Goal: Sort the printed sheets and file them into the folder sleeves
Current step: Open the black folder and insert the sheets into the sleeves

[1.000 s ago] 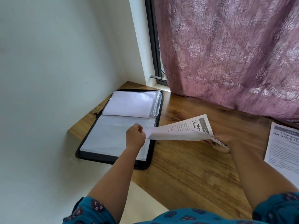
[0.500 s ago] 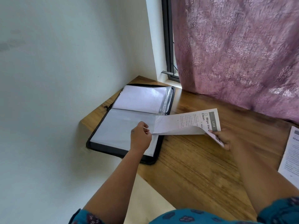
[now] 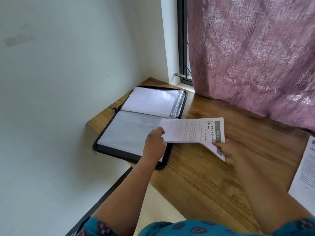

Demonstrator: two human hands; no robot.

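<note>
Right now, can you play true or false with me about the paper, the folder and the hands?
1. Both hands hold the same printed sheet. True: the left hand pinches one end, the right hand the other.
2. The black folder is zipped closed. False: it lies open, showing clear sleeves.
3. The held sheet shows the number 1206. True.
4. The curtain is green. False: it is purple-pink with a pattern.
5. Another printed sheet lies on the wooden desk at the right edge. True.

The second sheet (image 3: 305,169) is cut off at the right edge.
</note>
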